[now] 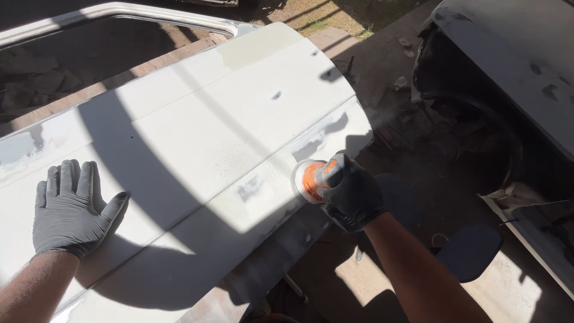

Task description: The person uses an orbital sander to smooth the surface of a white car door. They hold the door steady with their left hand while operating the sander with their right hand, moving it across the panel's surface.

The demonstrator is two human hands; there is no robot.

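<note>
A white car door panel (pixel 197 137) lies flat and tilted across the view, with grey sanded patches and a window frame at the far side. My left hand (pixel 70 206), in a dark grey glove, rests flat on the panel near its left end with fingers spread. My right hand (pixel 353 192), also gloved, grips an orange and grey power sander (pixel 312 179). The sander's round pad presses on the panel near its right lower edge. Fine dust drifts off to the right of the sander.
A car body with an open wheel arch (pixel 478 137) stands at the right, with a sill panel (pixel 532 233) below. Dirt ground with debris and strong shadows lies between. Rubble sits beyond the door's window frame (pixel 119 12) at top left.
</note>
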